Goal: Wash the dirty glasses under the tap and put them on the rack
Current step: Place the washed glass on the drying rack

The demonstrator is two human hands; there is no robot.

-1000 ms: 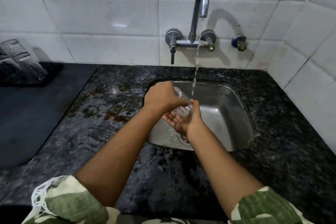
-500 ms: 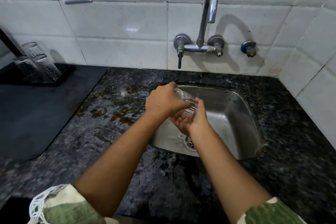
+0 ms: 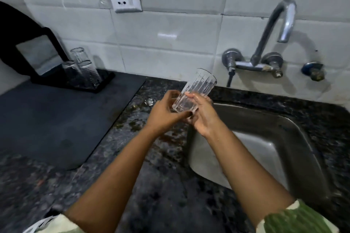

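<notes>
Granite counter (image 3: 155, 185); both hands (image 3: 203, 114) grip ribbed glass (image 3: 195, 91), mouth up.

Sink (image 3: 295, 126) right; rack (image 3: 75, 83) with glasses (image 3: 83, 70) back left; tap (image 3: 272, 34) behind sink.

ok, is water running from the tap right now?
No, no stream falls from the tap; both hands hold the glass left of the sink.

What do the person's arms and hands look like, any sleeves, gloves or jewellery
Both forearms are bare. Short sleeves show at the bottom edge, in a green and cream camouflage-like print: the left sleeve and the right sleeve. The left hand and right hand show no gloves, rings or watch.
</notes>
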